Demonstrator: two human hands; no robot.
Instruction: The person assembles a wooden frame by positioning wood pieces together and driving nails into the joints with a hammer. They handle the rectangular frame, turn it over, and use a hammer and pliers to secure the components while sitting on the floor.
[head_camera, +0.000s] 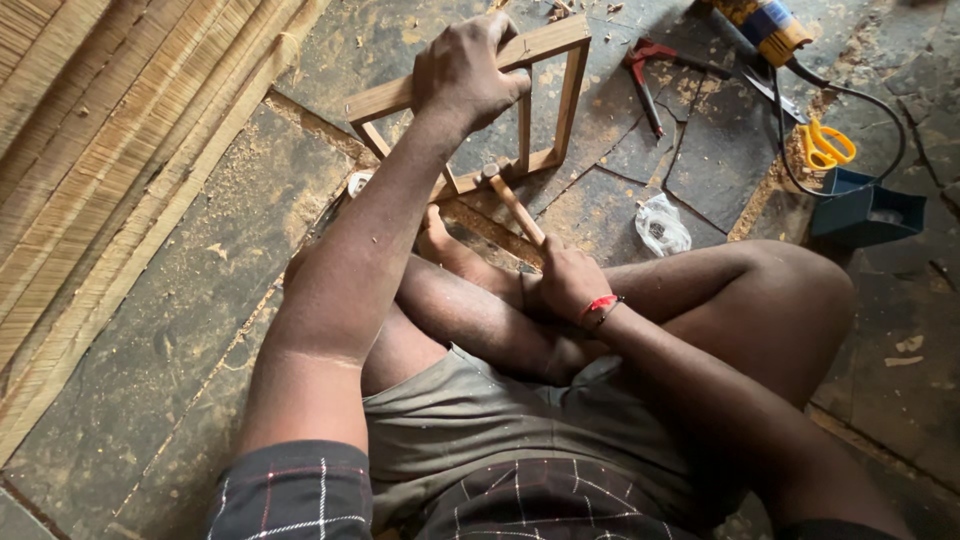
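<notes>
Both arms reach forward: left hand (468, 70) gripping wooden frame (560, 95), right hand (566, 282) clutching hammer (513, 203)

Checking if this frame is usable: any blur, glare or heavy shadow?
Head view: sharp on the left hand gripping the wooden frame; the right hand and hammer are clear; no glare; lower right falls into deep shadow; edges look slightly wide-angle stretched.

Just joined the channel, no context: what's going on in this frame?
A person sits on a stone floor strewn with sawdust. The left hand grips the top rail of a small wooden frame standing upright. The right hand holds a hammer by its wooden handle, head near the frame's lower rail. Yellow scissors, red pliers, a power tool and a small plastic bag lie beyond.
</notes>
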